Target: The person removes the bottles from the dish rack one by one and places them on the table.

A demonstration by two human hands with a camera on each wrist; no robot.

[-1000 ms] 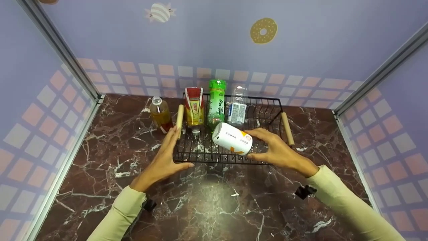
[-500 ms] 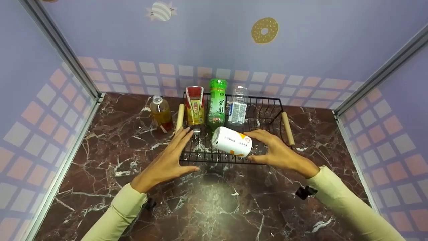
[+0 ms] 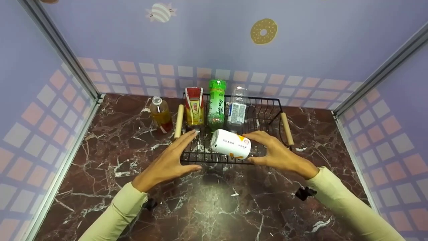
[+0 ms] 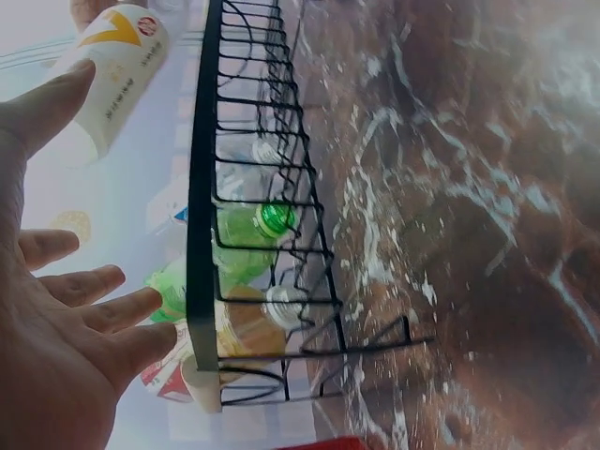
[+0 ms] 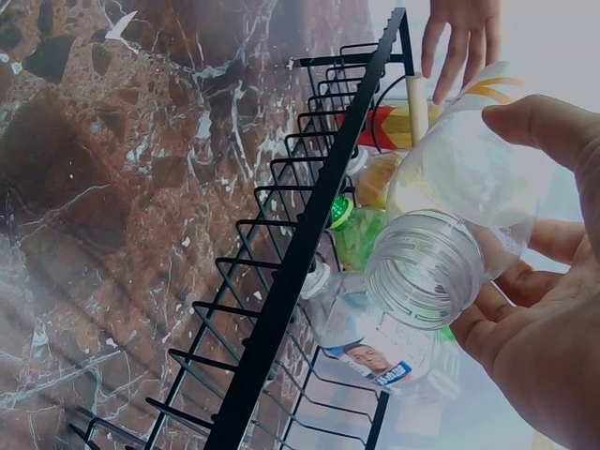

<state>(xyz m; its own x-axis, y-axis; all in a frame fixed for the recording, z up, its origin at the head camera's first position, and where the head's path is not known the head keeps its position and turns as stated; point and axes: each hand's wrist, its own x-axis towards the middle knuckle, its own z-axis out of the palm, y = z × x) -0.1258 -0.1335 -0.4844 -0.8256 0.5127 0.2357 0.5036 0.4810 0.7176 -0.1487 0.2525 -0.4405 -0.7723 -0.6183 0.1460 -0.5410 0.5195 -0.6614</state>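
Note:
My right hand [image 3: 277,150] grips a bottle [image 3: 230,144] with a white label and orange marks, tilted over the front of a black wire basket [image 3: 200,162]. In the right wrist view, the clear bottle's open, threaded mouth [image 5: 424,272] points back past the palm. My left hand [image 3: 169,160] holds nothing; its fingers are extended beside the basket's front left corner. Inside the basket lie a red-and-yellow bottle [image 3: 194,107], a green bottle [image 3: 217,102] and a clear bottle with a blue-and-white label [image 3: 237,108], side by side.
Left of the basket, a clear bottle with amber liquid [image 3: 161,115] stands on the dark marbled tabletop [image 3: 133,144]. Wooden handles mark the basket's left side [image 3: 179,120] and right side [image 3: 287,129]. Patterned purple panels [image 3: 214,40] enclose the back and sides.
My left hand has come off the left wooden handle and shifted right, toward the held bottle. The bottle in my right hand has lowered slightly toward the basket's front rim.

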